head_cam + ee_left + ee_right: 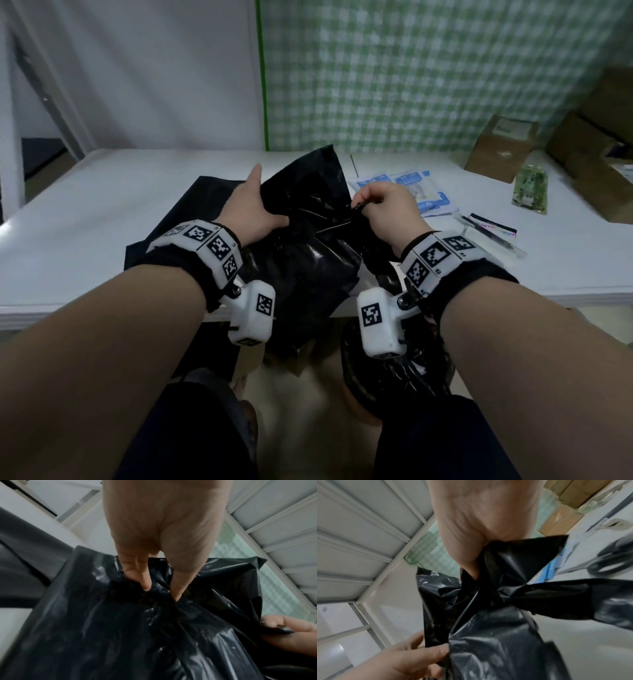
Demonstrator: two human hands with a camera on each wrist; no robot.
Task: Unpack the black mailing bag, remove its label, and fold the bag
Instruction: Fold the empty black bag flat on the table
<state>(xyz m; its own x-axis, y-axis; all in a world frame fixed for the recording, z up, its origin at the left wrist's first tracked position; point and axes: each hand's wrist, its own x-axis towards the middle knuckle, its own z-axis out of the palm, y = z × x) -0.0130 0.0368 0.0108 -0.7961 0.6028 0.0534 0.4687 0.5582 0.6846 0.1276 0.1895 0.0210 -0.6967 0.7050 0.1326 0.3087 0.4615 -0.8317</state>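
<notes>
The crumpled, glossy black mailing bag (308, 253) is held up over the front edge of the white table (85, 219). My left hand (265, 209) grips its left side, thumb and fingers pinching a fold of plastic, as the left wrist view shows on the bag (111, 635). My right hand (360, 205) pinches the bag's right edge with curled fingers; in the right wrist view that hand (473, 573) digs into the bunched bag (488, 635). No label shows on any visible face of the bag.
A flat black sheet (191, 209) lies on the table under the bag. To the right are blue-and-white packets (411, 188), a green packet (531, 186), a clear sleeve with pens (489, 231) and cardboard boxes (500, 147). Scissors (611, 562) lie nearby. A black-lined bin (394, 373) stands below.
</notes>
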